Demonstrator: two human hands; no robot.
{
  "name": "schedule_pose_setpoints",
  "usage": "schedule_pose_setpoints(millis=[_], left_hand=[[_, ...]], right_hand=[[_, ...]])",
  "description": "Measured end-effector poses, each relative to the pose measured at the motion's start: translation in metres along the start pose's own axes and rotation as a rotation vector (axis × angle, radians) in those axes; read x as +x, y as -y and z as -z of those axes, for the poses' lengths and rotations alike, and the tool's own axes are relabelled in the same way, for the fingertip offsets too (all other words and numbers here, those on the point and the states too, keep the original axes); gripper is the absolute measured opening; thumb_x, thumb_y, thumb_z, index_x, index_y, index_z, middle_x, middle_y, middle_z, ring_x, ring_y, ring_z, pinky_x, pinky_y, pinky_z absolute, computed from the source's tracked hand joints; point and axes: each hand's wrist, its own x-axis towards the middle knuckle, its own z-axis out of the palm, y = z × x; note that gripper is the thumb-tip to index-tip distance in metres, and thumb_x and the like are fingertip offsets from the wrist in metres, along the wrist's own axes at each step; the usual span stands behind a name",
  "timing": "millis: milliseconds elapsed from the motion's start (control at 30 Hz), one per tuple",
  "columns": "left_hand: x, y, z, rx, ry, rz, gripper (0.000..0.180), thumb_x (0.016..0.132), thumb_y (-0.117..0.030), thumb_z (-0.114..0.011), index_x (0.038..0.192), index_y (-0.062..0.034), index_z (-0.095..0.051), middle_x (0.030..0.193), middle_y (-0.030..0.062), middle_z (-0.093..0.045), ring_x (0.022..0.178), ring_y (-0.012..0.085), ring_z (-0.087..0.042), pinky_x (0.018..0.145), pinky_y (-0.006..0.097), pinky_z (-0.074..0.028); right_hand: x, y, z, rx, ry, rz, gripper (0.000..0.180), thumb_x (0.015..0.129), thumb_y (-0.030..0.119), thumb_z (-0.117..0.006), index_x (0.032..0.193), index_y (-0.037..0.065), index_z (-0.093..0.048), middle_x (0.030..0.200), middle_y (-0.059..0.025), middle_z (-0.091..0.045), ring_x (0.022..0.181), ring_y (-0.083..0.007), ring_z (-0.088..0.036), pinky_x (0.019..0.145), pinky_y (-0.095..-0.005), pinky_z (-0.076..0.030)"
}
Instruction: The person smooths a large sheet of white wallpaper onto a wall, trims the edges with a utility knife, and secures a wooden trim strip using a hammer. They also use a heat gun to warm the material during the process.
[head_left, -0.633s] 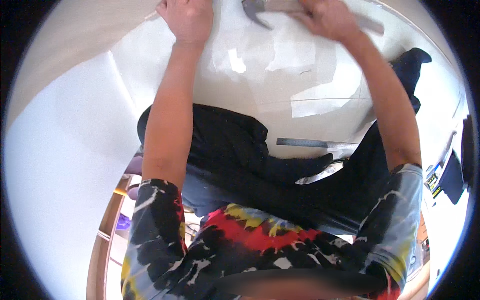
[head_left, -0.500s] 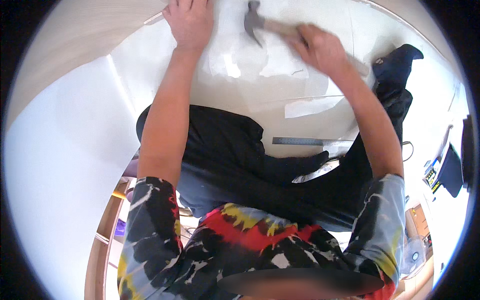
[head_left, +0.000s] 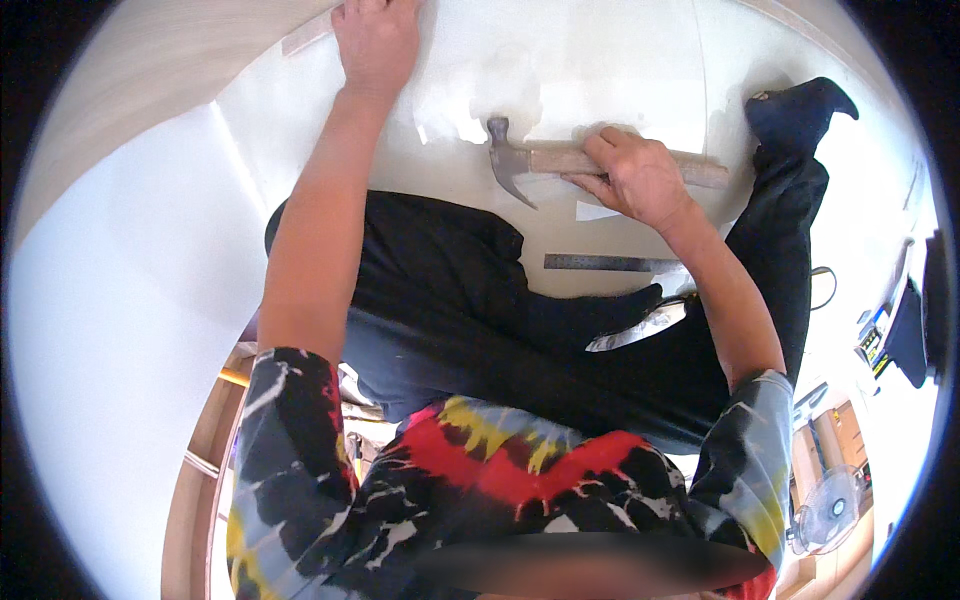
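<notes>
My right hand (head_left: 645, 175) is closed round the wooden handle of a claw hammer (head_left: 510, 160). The hammer lies level across the view, its dark metal head to the left and its claw curving toward me. At the far left, my left hand (head_left: 378, 45) reaches the upper edge of the picture beside a pale wooden strip (head_left: 308, 32). Its fingertips are cut off there, so whether it grips anything is hidden. A dark metal ruler (head_left: 600, 262) lies on the white surface (head_left: 600, 60) between my legs, nearer to me than the hammer.
My black-trousered legs (head_left: 430, 260) bound the work area, one foot (head_left: 800, 112) at the far right. A white panel (head_left: 120, 300) stands left. Wooden framing (head_left: 190, 480) is at lower left, a fan (head_left: 835, 508) at lower right. A white scrap (head_left: 592, 211) lies under my right hand.
My right hand has brought the hammer down toward me, and its handle has turned nearly level. My left hand stays at about the same place.
</notes>
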Motion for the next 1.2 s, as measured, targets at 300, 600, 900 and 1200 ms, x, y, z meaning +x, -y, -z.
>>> schedule_pose_setpoints(millis=[300,600,900,1200], left_hand=[[-0.011,-0.023,0.009,-0.059,0.155,-0.335,0.036,0.086,-0.014,-0.067,0.122,-0.0118,-0.070,0.104,0.0070,-0.067,0.098,0.0272,-0.062,0.085,0.043,-0.050],[-0.022,-0.120,0.028,-0.444,0.575,-0.702,0.034,0.087,-0.011,-0.060,0.121,-0.0096,-0.067,0.114,0.0054,-0.068,0.107,0.0303,-0.063,0.097,0.044,-0.049],[0.036,-0.021,-0.005,0.032,0.415,-0.257,0.065,0.099,-0.030,-0.061,0.153,0.0001,-0.042,0.161,0.0190,-0.040,0.149,0.0351,-0.035,0.123,0.052,-0.024],[0.023,-0.024,-0.027,-0.022,0.440,0.015,0.068,0.107,-0.054,-0.039,0.163,-0.0168,-0.031,0.170,0.0172,-0.023,0.156,0.0377,-0.022,0.123,0.065,-0.016]], right_hand=[[-0.013,-0.010,0.005,-0.022,0.107,0.054,0.040,0.088,0.038,-0.075,0.107,0.004,-0.065,0.098,-0.0138,-0.068,0.090,-0.0351,-0.070,0.076,-0.0453,-0.059],[-0.058,-0.022,0.012,-0.122,0.181,-0.255,0.043,0.085,0.028,-0.078,0.120,0.006,-0.064,0.117,-0.0150,-0.062,0.111,-0.0371,-0.062,0.093,-0.0466,-0.052],[-0.065,-0.047,-0.018,-0.100,-0.309,-0.077,0.053,0.081,0.043,-0.079,0.119,0.010,-0.063,0.113,-0.0102,-0.059,0.108,-0.0319,-0.056,0.098,-0.0440,-0.043],[-0.040,-0.047,-0.022,-0.045,-0.318,-0.068,0.047,0.080,0.046,-0.079,0.108,0.012,-0.061,0.103,-0.0078,-0.060,0.104,-0.0294,-0.059,0.094,-0.0441,-0.044]])
